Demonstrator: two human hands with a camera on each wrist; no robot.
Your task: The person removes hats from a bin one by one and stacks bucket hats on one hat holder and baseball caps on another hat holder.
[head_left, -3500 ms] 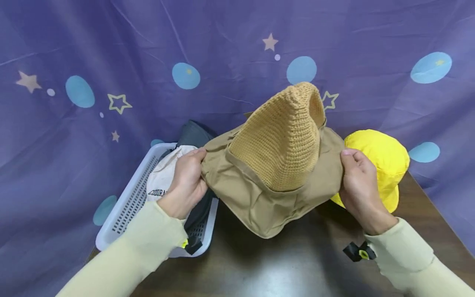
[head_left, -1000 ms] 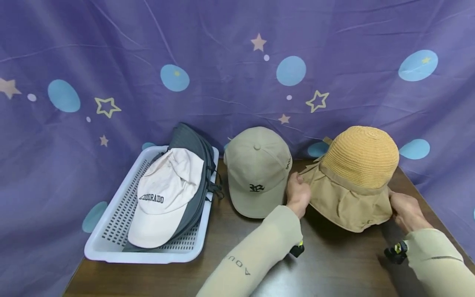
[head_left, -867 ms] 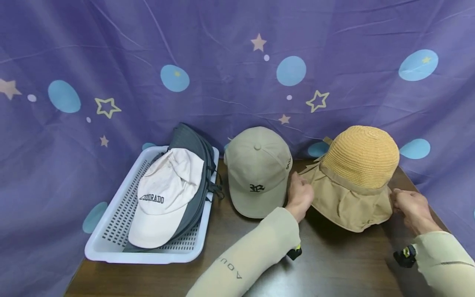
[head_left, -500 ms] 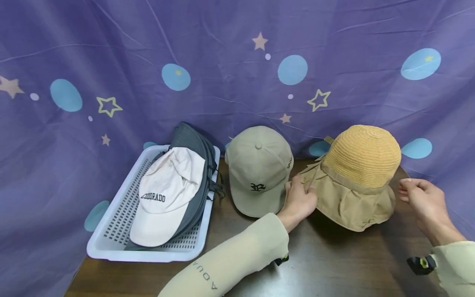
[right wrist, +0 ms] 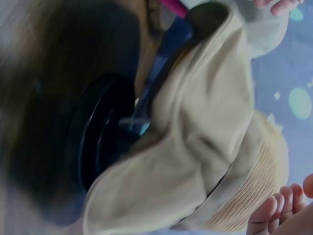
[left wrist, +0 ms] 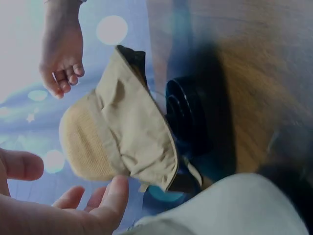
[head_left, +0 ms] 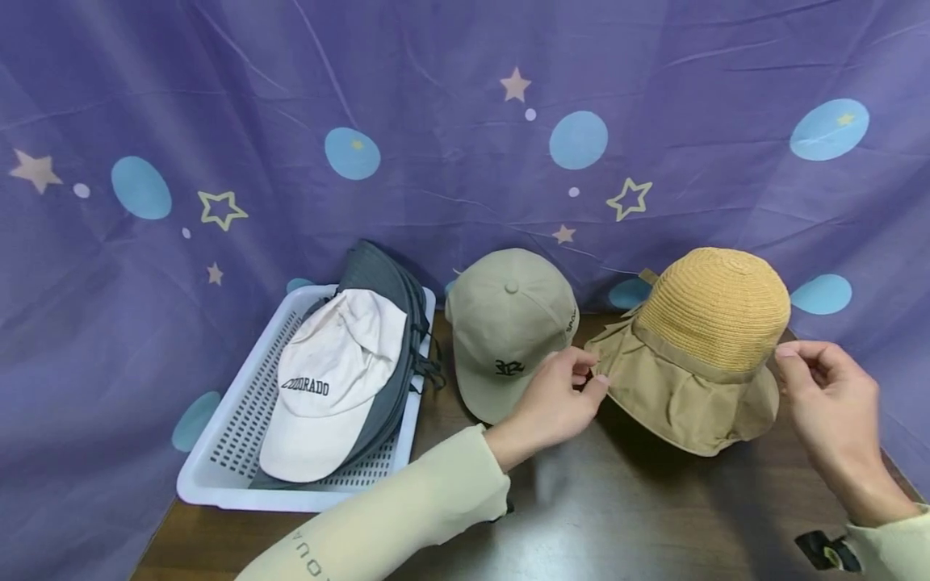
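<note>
While the left hand [head_left: 552,405], just right of centre, curved parted fingers round nothing, I judged the hat [head_left: 696,353], middle right, light, its brim [head_left: 679,399] floppy, best held by the firmer crown [head_left: 718,303]; the right hand [head_left: 835,407], far right, loosely bent, pinched nothing.

L grip [head_left: 555,397] & R grip [head_left: 831,399] flank straw hat [head_left: 715,311] (tan brim [head_left: 676,399]) nr khaki cap [head_left: 508,323].
</note>
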